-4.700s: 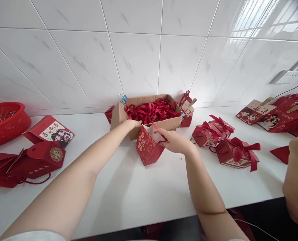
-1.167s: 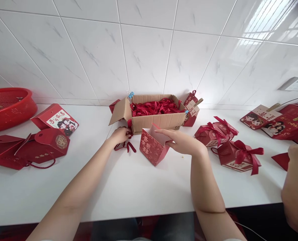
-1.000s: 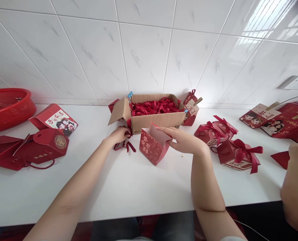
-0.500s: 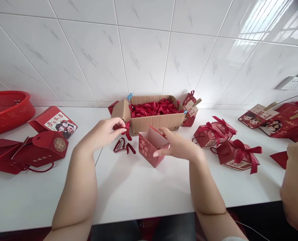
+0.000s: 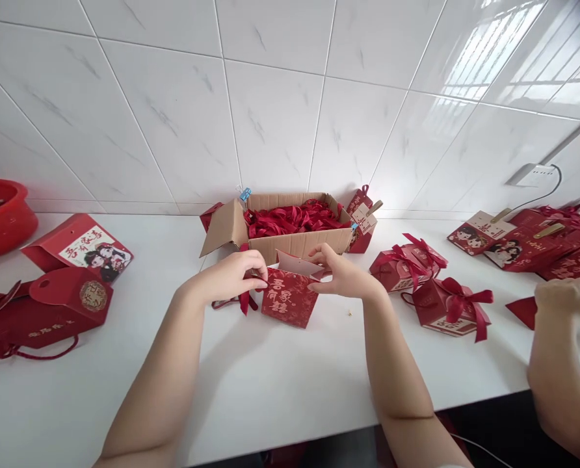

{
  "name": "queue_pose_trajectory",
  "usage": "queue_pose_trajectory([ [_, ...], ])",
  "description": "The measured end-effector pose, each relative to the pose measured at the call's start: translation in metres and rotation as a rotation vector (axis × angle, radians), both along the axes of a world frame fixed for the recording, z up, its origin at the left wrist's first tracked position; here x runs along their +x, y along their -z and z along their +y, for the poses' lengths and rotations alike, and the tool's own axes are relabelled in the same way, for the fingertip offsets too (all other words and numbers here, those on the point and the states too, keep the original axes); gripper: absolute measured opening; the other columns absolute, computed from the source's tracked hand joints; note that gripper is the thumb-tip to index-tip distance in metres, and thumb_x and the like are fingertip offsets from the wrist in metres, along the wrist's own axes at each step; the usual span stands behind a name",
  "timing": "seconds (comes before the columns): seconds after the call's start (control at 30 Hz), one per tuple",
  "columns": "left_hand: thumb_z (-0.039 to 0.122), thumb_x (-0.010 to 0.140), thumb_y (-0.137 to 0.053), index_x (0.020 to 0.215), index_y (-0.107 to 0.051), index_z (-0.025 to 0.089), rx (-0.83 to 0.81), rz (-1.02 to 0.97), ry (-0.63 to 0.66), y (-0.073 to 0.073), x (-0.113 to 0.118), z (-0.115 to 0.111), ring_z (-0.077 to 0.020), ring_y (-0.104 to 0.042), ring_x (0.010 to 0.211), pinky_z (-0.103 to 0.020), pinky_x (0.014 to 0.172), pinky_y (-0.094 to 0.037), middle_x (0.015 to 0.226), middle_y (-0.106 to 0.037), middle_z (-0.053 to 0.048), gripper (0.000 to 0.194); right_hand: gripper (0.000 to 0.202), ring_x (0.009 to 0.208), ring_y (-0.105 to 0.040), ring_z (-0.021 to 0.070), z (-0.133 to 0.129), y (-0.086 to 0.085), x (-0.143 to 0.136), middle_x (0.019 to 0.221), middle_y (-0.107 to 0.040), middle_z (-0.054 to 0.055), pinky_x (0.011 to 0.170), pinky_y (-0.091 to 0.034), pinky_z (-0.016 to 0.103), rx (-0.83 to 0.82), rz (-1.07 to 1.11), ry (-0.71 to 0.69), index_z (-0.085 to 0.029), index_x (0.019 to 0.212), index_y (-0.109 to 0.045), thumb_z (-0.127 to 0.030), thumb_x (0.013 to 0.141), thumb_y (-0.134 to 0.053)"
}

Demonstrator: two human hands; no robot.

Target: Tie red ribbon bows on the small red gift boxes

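Observation:
A small red gift box with gold lettering stands on the white table in front of me, its top flaps up. My right hand grips its upper right edge between thumb and fingers. At the upper left edge, my left hand is closed in a pinch on a dark red ribbon, which hangs down below the fingers. More ribbon lies on the table behind that hand, mostly hidden. Just beyond both hands, a cardboard box holds a heap of red ribbons.
Red boxes tied with bows stand to the right. Other red gift boxes and a red plastic basket are at left. A co-worker's hand is at far right. A power strip sits by the tiled wall.
My left hand has moved right with the ribbon, up to the gift box. The box has turned so its lettered face points toward me. The view has shifted slightly right.

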State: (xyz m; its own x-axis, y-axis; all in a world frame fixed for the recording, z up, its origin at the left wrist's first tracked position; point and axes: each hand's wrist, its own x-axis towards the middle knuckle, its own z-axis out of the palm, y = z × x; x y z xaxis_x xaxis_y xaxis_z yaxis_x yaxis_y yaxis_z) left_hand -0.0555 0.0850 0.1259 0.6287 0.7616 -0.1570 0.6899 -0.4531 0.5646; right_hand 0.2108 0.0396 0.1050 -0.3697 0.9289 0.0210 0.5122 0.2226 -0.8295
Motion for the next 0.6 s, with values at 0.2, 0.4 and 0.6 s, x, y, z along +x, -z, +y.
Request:
queue_pose_trajectory([
  [0.2,0.042,0.081,-0.057,0.077,-0.064,0.023,0.002,-0.078,0.074,0.007,0.009,0.007,-0.0124,-0.06,0.07,-0.027,0.063,-0.048,0.13,-0.051,0.0,0.021,0.039,0.087,-0.059,0.0144,0.019,0.016,0.008,0.105,-0.059,0.003,0.08,-0.051,0.033,0.1,0.137,-0.017,-0.024,0.109,-0.042,-0.021,0.076,-0.062],
  [0.4,0.041,0.084,-0.052,0.083,-0.064,0.023,0.02,-0.058,0.081,0.016,0.014,0.014,-0.0165,-0.059,0.076,-0.029,0.068,-0.047,0.098,-0.061,-0.001,0.022,0.029,0.099,-0.061,0.0189,0.033,0.031,0.009,0.11,-0.065,0.006,0.087,-0.05,0.035,0.245,0.149,-0.033,-0.02,0.109,-0.061,-0.019,0.081,-0.053],
  [0.6,0.045,0.084,-0.05,0.084,-0.063,0.022,0.095,-0.115,0.068,0.027,0.018,0.019,-0.0184,-0.059,0.076,-0.031,0.067,-0.047,0.095,-0.059,-0.004,0.026,0.03,0.099,-0.062,0.0186,0.036,0.037,0.007,0.112,-0.066,0.007,0.087,-0.051,0.035,0.264,0.179,0.012,-0.02,0.113,-0.06,-0.021,0.083,-0.054],
])
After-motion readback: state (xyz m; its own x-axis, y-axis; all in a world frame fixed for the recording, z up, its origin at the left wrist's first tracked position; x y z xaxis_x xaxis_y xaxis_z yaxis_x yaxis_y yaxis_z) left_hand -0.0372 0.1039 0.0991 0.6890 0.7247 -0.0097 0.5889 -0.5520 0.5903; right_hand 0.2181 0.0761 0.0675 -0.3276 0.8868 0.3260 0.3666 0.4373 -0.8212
